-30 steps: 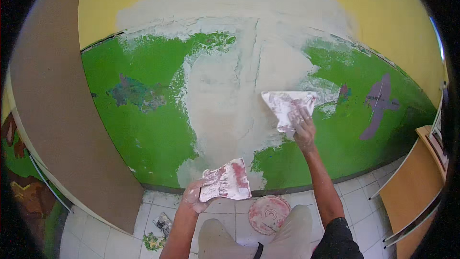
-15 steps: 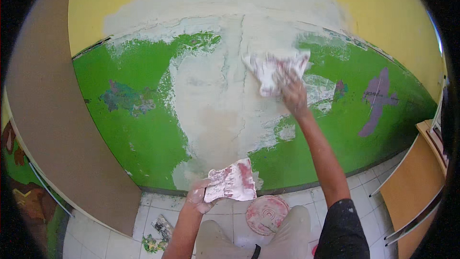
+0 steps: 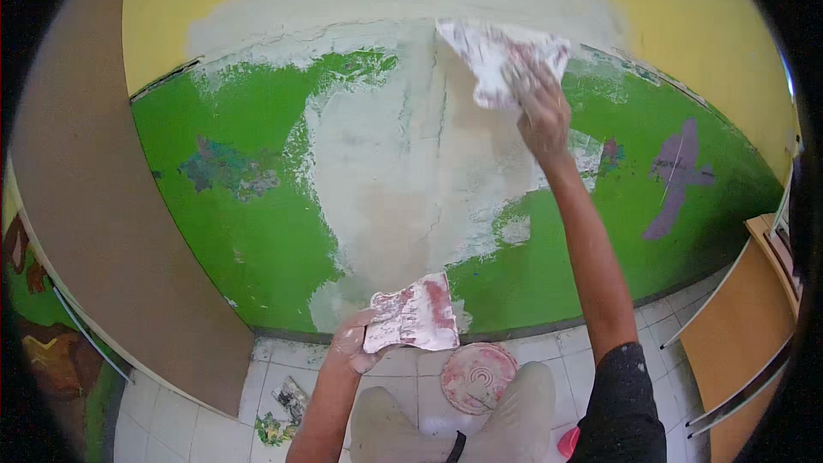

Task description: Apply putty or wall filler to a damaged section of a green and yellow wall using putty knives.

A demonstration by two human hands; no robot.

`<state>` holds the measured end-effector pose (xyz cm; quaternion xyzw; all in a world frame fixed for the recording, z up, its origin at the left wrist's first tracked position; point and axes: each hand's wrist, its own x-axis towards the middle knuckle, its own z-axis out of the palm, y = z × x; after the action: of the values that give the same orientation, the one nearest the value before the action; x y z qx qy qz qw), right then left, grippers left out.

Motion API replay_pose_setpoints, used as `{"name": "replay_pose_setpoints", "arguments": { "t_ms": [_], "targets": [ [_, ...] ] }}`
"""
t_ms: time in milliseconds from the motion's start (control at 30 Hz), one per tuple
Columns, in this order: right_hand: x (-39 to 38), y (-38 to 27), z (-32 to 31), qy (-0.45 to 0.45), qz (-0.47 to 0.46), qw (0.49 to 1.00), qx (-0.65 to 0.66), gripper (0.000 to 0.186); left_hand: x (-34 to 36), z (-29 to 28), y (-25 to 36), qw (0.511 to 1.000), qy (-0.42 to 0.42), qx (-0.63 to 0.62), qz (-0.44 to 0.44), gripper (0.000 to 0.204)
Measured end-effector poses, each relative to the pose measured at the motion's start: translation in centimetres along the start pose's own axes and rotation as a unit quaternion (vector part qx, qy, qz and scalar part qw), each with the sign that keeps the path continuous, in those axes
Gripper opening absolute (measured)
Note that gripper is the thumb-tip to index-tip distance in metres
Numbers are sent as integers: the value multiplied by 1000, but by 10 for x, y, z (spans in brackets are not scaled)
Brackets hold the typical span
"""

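My right hand (image 3: 542,107) is closed on a wide putty spreader (image 3: 497,60), smeared white with reddish patches. The spreader lies against the wall's whitish plastered area (image 3: 369,154), its upper edge near the seam between green and yellow paint. Low in front of me, my left hand (image 3: 350,341) grips a second spreader (image 3: 416,315) by its left side. White putty covers much of that spreader's face, with dull red showing at its right. A thin vertical crack (image 3: 441,120) runs down the plaster left of my right hand.
Between my knees on the tiled floor sits a round, putty-stained reddish lid (image 3: 478,379). Scraps (image 3: 283,411) lie left of my left forearm. A brown panel (image 3: 129,180) borders the left, and wooden furniture (image 3: 733,326) stands at the right. A pink-red object (image 3: 567,442) shows by my right sleeve.
My right hand has moved the spreader upward and slightly right along the wall, leaving a damp-looking beige patch below it. My left hand and its spreader have barely shifted.
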<state>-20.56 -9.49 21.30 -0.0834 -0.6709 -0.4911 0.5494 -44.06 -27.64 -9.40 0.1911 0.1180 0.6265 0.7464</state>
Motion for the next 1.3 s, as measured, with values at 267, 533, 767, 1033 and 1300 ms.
{"name": "replay_pose_setpoints", "arguments": {
  "t_ms": [267, 533, 767, 1033, 1300],
  "targets": [
    [-81, -29, 35, -73, 17, 995, 63, 47, -3, 1, -4, 1000, 19, 3, -5, 39],
    [-209, -110, -25, -210, 46, 969, 124, 49, -6, -9, -1, 999, 25, 26, 10, 39],
    [-37, -21, -1, -7, -14, 1000, 7, 48, -8, -4, 0, 999, 29, 20, 5, 42],
    [-3, 26, 24, -44, -52, 997, -30, 46, -9, -1, -6, 1000, 17, 2, -1, 38],
    [-230, -41, -23, -186, 76, 978, 55, 42, 6, -6, -14, 1000, 6, -4, -10, 38]
  ]
}}
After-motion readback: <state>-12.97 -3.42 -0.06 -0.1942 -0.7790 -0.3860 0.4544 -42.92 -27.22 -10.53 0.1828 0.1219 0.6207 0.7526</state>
